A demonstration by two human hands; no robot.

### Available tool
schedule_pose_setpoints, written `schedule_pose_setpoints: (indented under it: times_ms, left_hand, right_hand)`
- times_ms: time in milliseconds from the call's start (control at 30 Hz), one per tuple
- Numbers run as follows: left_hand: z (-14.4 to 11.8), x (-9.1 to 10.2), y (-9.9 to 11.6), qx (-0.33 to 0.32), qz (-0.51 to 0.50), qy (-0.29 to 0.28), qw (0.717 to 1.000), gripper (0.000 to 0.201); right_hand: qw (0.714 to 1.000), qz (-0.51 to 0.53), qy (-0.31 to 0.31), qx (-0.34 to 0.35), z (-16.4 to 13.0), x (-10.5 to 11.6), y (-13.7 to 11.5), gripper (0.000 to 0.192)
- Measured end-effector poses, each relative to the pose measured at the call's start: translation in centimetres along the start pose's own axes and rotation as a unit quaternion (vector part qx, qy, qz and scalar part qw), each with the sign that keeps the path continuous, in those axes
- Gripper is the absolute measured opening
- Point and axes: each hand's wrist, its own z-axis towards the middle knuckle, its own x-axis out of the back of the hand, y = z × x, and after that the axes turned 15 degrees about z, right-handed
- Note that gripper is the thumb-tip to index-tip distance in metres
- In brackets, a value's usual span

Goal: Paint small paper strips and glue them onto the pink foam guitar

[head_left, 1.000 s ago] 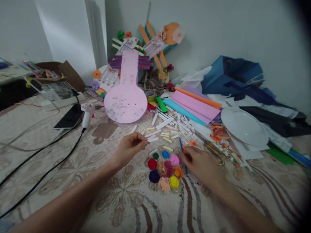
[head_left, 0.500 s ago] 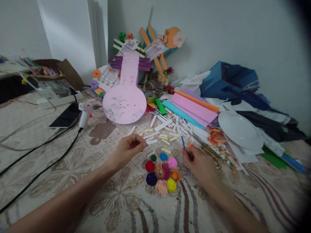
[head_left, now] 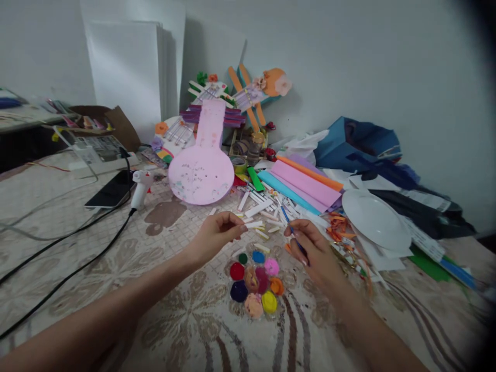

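Observation:
Between thumb and fingers, my left hand (head_left: pixel 221 231) pinches a small white paper strip (head_left: pixel 254 225) whose free end points right. My right hand (head_left: pixel 310 247) is closed around a thin blue paintbrush (head_left: pixel 285 215), its tip slanting up and to the left. Just below both hands sits a flower-shaped cluster of paint pots (head_left: pixel 253 281) in red, blue, pink, yellow, orange and other colours. Loose white and yellowish strips (head_left: pixel 259 207) lie scattered behind my hands. The brush tip is apart from the held strip.
A pink guitar-shaped cutout (head_left: pixel 201 175) leans at the back among decorated paper instruments. To the left are a glue gun (head_left: pixel 140 190) with its black cord and a dark phone (head_left: pixel 110 189). Coloured paper sheets (head_left: pixel 302 186), a white plate (head_left: pixel 375 219) and a blue bag (head_left: pixel 356 144) lie right.
My right hand has turned the paintbrush so it slants further left, and has raised it slightly. My left hand has shifted a little right with the strip. The camera view has tilted up.

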Motion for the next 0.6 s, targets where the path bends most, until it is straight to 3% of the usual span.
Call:
schedule_pose_setpoints:
  times_ms: [167, 367, 600]
  left_hand:
    - [-0.2, 0.0, -0.6, -0.003, -0.006, 0.019, 1.0, 0.019]
    - [-0.7, 0.3, -1.5, -0.012, -0.012, 0.023, 1.0, 0.016]
    - [-1.1, 0.3, -1.4, -0.022, 0.014, 0.015, 1.0, 0.014]
  right_hand:
    - [0.998, 0.052, 0.0, 0.025, -1.1, 0.6, -0.3, 0.013]
    - [0.996, 0.034, 0.028, 0.078, -2.0, 1.2, -1.2, 0.008]
    - [0.997, 0.025, -0.038, 0.064, -2.6, 2.5, -2.6, 0.028]
